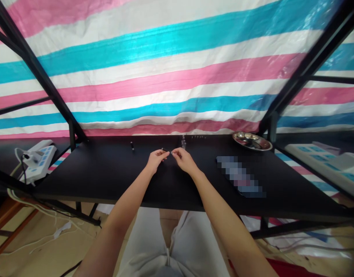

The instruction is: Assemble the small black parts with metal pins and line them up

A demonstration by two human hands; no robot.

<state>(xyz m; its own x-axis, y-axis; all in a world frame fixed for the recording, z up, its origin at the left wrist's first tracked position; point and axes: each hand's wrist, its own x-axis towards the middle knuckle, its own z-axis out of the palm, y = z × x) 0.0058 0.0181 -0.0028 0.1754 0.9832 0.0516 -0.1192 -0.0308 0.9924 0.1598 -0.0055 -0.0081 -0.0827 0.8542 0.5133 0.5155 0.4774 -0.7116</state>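
Over the middle of the black table (119, 173), my left hand (156, 159) is closed in a pinch on a small dark stick-like piece (164, 149). My right hand (185, 159) faces it closely, thumb and fingers pinched around a tiny greyish piece (171, 152) whose kind I cannot make out. The fingertips of both hands nearly meet. Just beyond my right hand lies a cluster of small clear pieces (183, 141). A short black-and-white cylinder (132, 146) is on the table to the left of my left hand.
A shiny round metal dish (237, 138) is at the back right. Nearer me lies a blurred-out flat item (240, 177). Several tiny bits (198, 137) line the back edge. Power strips (44, 163) with cables are at the left; black frame posts flank the table before a striped sheet (165, 73).
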